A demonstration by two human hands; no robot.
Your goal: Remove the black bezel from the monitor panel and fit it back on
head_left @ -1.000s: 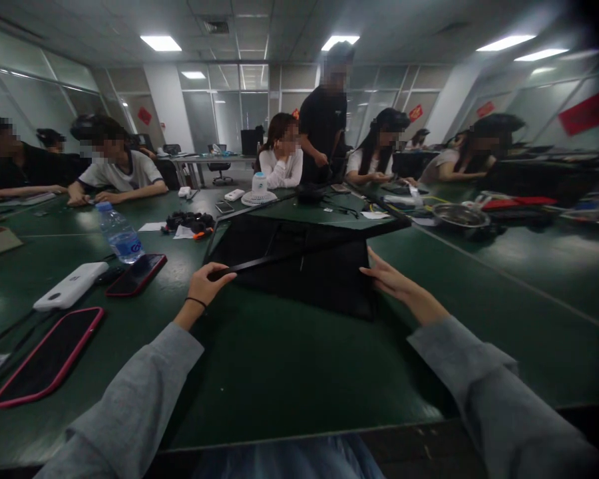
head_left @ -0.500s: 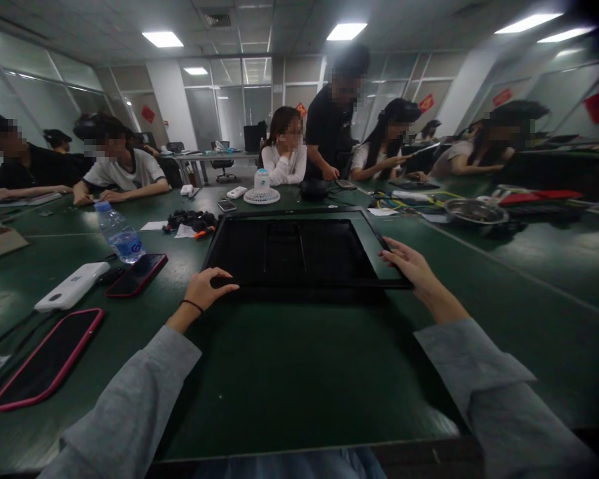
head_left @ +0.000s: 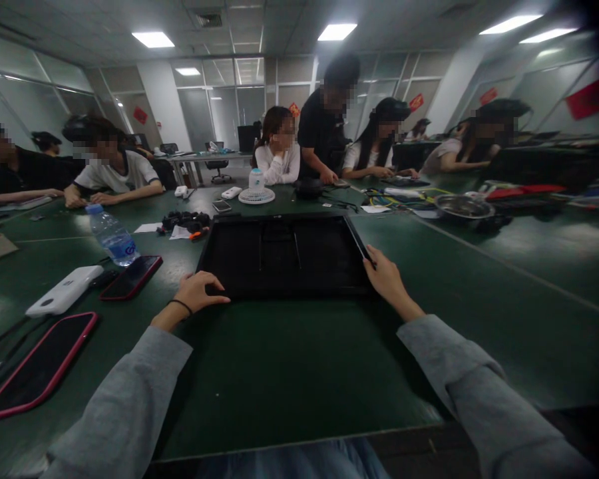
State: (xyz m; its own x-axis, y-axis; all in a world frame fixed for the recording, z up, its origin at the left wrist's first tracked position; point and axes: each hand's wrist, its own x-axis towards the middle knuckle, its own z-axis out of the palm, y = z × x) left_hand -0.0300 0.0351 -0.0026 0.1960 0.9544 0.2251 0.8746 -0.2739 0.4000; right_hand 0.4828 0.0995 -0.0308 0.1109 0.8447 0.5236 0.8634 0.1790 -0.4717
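A thin black rectangular bezel (head_left: 299, 293), like a monitor's front frame, lies over or against a black shallow panel (head_left: 229, 256), which looks like a monitor's back cover. Their edges nearly line up; whether they touch all round, I cannot tell. At the near left corner my left hand (head_left: 197, 291) grips the bezel, thumb along the near edge and fingers bent over the side. My right hand (head_left: 387, 278) is closed on the bezel's right side near the front, its fingertips along the rim.
Left on the green table (head_left: 299, 372) are a water bottle (head_left: 112, 236), two phones with red edges (head_left: 132, 278) and a white power bank (head_left: 64, 291). Beyond the panel stands a small white fan (head_left: 256, 189). A metal bowl (head_left: 464, 207) sits right. Several people sit opposite.
The bezel has moved left and come down over the panel, closing the gap at the right. Both hands moved with it, the right one clearly leftward. The view shifted slightly.
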